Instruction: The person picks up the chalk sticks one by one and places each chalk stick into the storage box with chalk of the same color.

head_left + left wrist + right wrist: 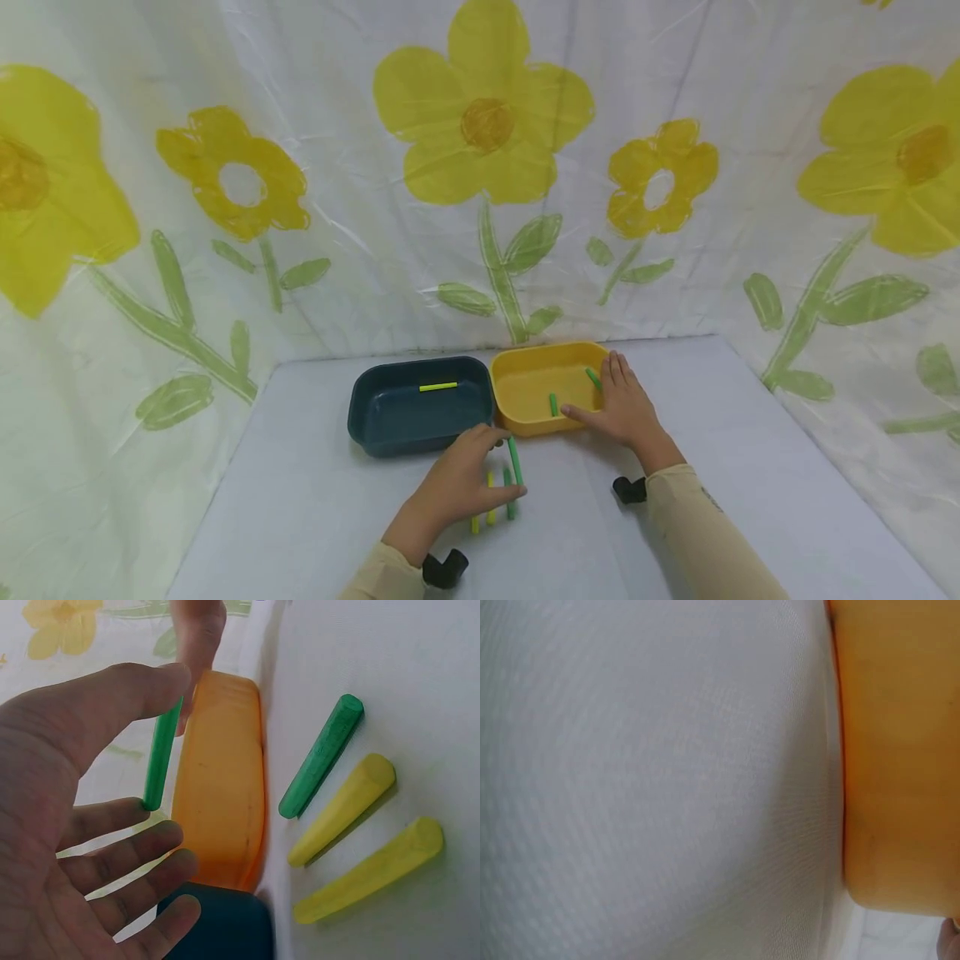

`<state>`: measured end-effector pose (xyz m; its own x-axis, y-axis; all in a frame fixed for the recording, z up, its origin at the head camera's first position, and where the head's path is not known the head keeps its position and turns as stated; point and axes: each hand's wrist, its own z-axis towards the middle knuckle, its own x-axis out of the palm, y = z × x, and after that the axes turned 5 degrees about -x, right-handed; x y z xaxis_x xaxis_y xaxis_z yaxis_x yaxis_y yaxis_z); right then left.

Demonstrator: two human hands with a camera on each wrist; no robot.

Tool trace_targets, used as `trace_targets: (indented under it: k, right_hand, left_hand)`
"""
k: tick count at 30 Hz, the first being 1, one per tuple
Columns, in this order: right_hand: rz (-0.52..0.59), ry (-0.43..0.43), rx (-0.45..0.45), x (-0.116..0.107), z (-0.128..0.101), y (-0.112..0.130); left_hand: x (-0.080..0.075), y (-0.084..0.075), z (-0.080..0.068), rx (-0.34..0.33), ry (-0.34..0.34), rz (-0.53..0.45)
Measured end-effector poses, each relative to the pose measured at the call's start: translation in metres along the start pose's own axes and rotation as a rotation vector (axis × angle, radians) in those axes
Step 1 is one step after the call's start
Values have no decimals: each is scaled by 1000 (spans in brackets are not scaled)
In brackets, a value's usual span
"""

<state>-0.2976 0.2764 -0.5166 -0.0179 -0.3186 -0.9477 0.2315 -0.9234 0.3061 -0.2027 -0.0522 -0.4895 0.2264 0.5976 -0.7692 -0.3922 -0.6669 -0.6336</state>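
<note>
My left hand (467,475) pinches a green chalk stick (163,754) between thumb and index fingertip, the other fingers spread. Below it on the table lie another green chalk stick (322,756) and two yellow chalk sticks (343,810), roughly side by side. Over the right side of the yellow bin (525,427) is my right hand (624,410), thumb and fingers spread wide. Inside that bin, one green stick (553,405) stands near the front wall; a second green stick (593,379) shows beside my right hand, partly hidden by it.
A dark blue bin (401,425) touches the yellow one on its left and holds one yellow chalk stick (438,387). Black wrist-camera pieces (446,569) show at both wrists. Behind the white table (300,492) hangs a flower-print curtain (345,275).
</note>
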Motion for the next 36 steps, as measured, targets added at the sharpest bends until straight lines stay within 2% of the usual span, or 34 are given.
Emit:
trace_targets:
  k: [10, 22, 36]
  right_hand:
    - [4, -17, -13, -5, 3, 2]
    - [-2, -24, -17, 0, 0, 3]
    - [2, -23, -10, -1, -2, 3]
  left_hand:
    - [-8, -9, 5, 19, -12, -21]
    - [-6, -10, 8, 38, -47, -28]
    - [-6, -15, 18, 44, -47, 26]
